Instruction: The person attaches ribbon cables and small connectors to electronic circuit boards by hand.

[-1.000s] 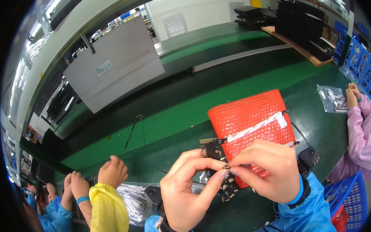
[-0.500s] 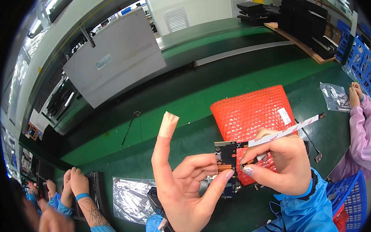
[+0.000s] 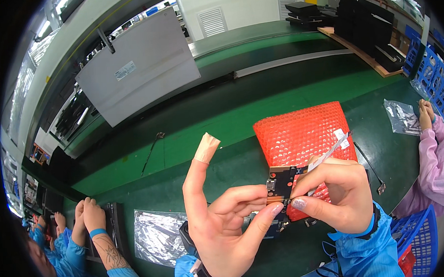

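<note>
My left hand (image 3: pixel 221 226) pinches a small black circuit board (image 3: pixel 280 181) between thumb and fingers, its taped index finger pointing up. At the board's right edge, my right hand (image 3: pixel 337 190) has thumb and fingertips pressed together on a flat cable (image 3: pixel 333 152), whose white strip sticks out up and to the right. The exact pinch point is partly hidden by the fingers. Behind the hands lies a red bubble-wrap pouch (image 3: pixel 302 134) with a white label. Partly covered by my left hand, a bluish board (image 3: pixel 274 230) shows below the held one.
A clear bag (image 3: pixel 157 237) of parts lies left of my hands. Thin cables with small ends rest on the green bench, one far left (image 3: pixel 152 149), one right (image 3: pixel 371 168). Co-workers' hands are at both sides (image 3: pixel 93 215) (image 3: pixel 425 113). A blue basket (image 3: pixel 418 238) stands lower right.
The white strip has swung from nearly flat to a steeper, edge-on angle. The board has shifted slightly right, and my right fingertips now pinch close against its edge.
</note>
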Demonstrator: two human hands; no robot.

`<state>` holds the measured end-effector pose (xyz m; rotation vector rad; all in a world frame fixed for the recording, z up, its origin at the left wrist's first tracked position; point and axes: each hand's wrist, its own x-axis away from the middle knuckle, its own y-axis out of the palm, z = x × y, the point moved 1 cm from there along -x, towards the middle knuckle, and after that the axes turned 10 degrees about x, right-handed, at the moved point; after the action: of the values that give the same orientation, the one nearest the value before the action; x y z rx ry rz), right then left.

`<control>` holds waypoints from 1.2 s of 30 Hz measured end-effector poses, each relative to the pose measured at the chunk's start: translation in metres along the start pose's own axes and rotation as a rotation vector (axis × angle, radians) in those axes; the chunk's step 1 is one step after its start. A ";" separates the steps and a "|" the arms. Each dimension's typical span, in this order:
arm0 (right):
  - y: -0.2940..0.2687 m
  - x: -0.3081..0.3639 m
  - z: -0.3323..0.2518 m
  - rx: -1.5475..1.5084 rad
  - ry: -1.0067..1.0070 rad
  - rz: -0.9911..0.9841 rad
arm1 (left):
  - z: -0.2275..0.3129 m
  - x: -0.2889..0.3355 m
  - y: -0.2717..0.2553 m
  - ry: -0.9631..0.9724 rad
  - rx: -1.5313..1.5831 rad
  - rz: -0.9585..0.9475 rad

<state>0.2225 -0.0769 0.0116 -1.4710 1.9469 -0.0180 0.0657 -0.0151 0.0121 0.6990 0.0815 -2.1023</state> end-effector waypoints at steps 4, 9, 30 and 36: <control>-0.002 -0.001 -0.001 0.029 -0.012 -0.016 | 0.000 0.001 0.005 -0.003 0.043 0.069; 0.000 0.000 0.002 0.012 -0.027 -0.010 | -0.001 0.002 0.001 -0.033 0.058 0.042; -0.014 0.008 -0.008 0.095 -0.101 0.181 | 0.002 -0.007 -0.009 -0.079 0.071 0.260; -0.042 0.000 0.017 -0.482 0.108 0.260 | -0.005 -0.018 -0.019 -0.033 0.003 0.371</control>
<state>0.2669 -0.0857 0.0158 -1.5152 2.3274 0.5302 0.0613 0.0109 0.0132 0.6276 -0.0652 -1.7569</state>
